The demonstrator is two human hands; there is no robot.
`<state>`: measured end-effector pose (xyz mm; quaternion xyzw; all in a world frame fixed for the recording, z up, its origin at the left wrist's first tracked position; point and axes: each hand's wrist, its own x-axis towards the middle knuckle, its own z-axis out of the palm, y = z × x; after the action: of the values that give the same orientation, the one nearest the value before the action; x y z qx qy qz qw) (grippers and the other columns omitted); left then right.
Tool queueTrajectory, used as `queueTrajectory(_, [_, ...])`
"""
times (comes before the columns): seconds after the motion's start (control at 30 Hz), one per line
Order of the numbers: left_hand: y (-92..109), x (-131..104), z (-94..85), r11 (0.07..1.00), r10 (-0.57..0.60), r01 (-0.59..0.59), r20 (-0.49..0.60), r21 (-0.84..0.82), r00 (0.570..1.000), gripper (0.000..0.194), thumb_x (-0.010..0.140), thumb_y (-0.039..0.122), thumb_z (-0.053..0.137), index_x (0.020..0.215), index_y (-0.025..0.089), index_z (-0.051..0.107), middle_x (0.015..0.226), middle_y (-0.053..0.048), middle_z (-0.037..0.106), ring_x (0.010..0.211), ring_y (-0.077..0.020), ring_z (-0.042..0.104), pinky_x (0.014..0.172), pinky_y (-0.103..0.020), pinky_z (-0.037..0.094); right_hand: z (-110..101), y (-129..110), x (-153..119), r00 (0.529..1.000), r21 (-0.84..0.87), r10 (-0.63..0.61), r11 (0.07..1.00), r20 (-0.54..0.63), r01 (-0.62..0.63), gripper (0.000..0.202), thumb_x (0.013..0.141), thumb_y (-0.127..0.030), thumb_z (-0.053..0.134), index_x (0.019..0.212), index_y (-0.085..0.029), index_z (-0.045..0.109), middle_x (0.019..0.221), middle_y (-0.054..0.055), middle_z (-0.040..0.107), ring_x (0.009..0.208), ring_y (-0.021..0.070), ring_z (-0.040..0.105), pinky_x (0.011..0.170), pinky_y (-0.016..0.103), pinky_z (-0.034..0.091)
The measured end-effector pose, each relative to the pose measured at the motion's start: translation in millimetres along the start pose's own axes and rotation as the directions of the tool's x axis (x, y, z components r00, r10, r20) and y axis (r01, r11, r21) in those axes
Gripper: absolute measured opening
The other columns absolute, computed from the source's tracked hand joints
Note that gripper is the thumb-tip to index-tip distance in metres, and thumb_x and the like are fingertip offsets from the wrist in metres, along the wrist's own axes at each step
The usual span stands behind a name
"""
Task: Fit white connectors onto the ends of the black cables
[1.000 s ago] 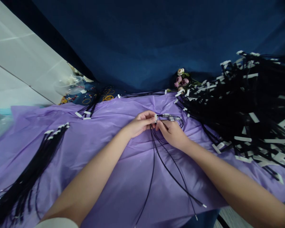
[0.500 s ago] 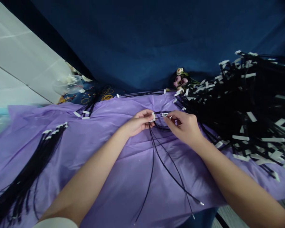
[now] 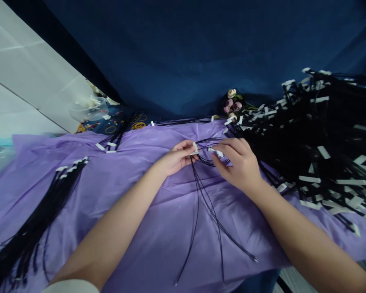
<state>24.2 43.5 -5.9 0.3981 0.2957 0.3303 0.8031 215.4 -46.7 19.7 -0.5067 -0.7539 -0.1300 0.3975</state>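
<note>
My left hand (image 3: 179,158) pinches a small white connector (image 3: 194,149) from which thin black cables (image 3: 203,187) run. Some of these cables hang down over the purple cloth, and others loop to the right. Beside the fingertips of my right hand (image 3: 236,162) is a second white connector piece (image 3: 216,152), among the looped cables. The thumb and fingers of my right hand are slightly apart around that piece; whether they grip it is unclear.
Purple cloth (image 3: 158,228) covers the table. A large heap of black cables with white connectors (image 3: 293,134) lies right. A cable bundle (image 3: 53,203) lies left. Behind are artificial flowers (image 3: 232,103), yellow rubber bands (image 3: 138,125) and a clear bowl (image 3: 90,110).
My right hand has opened a little and its fingers have spread. The white piece beside it shows more fully, and the hanging cable ends have swung left.
</note>
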Motion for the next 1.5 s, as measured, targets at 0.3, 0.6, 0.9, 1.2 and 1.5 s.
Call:
queueTrajectory(0.3, [4.1,2.6,-2.5,0.985,0.039,-0.056,-0.104,-0.163,0.994,0.012,0.079,0.013,0.067,0.088,0.015,0.059,0.077,0.0,0.064,0.062,-0.0063,0.064,0.058,-0.013,0.052,-3.1,-6.7,-2.5,0.914,0.008,-0.385,0.922,0.125,0.387,0.016,0.089,-0.017,0.058,0.094,-0.03,0.066,0.092,-0.004,0.071,0.086,0.0141,0.058,0.082,0.038,0.028])
queueTrajectory(0.6, [6.1,0.4,1.3,0.974,0.036,-0.062,-0.121,-0.219,0.992,0.006,0.086,0.009,0.056,0.087,0.014,0.059,0.077,0.0,0.063,0.06,-0.0057,0.064,0.058,-0.012,0.054,5.9,-5.9,-2.6,0.866,0.196,-0.491,0.862,0.098,0.467,0.009,0.087,-0.015,0.061,0.088,-0.023,0.067,0.088,-0.003,0.072,0.08,0.0127,0.061,0.088,0.039,0.036])
queueTrajectory(0.9, [7.2,0.9,0.4,0.974,0.011,-0.043,-0.144,-0.221,0.989,0.006,0.086,0.009,0.056,0.088,0.014,0.057,0.077,0.0,0.064,0.059,-0.0058,0.064,0.056,-0.012,0.053,-0.4,-2.0,-0.1,0.861,0.277,-0.509,0.83,0.019,0.484,0.011,0.085,-0.012,0.063,0.093,-0.018,0.067,0.092,0.001,0.074,0.08,0.0139,0.066,0.09,0.04,0.046])
queueTrajectory(1.2, [1.0,1.0,-2.0,0.997,0.037,-0.041,-0.056,-0.072,0.998,0.02,0.075,0.016,0.071,0.088,0.015,0.057,0.076,0.001,0.064,0.062,-0.0087,0.066,0.06,-0.017,0.055,2.1,6.1,-3.7,0.964,0.394,-0.248,0.879,-0.1,0.267,0.027,0.079,-0.003,0.064,0.1,-0.019,0.069,0.094,0.007,0.072,0.086,0.0172,0.068,0.076,0.032,0.056])
queueTrajectory(1.5, [1.2,0.1,1.1,0.998,0.036,-0.039,-0.057,-0.045,0.998,0.025,0.072,0.017,0.074,0.088,0.016,0.056,0.074,0.002,0.063,0.06,-0.0099,0.066,0.055,-0.016,0.054,3.7,-1.3,0.3,0.98,0.476,0.045,0.878,-0.196,0.054,0.023,0.076,-0.004,0.068,0.09,-0.022,0.071,0.084,0.003,0.072,0.078,0.0155,0.069,0.071,0.027,0.057])
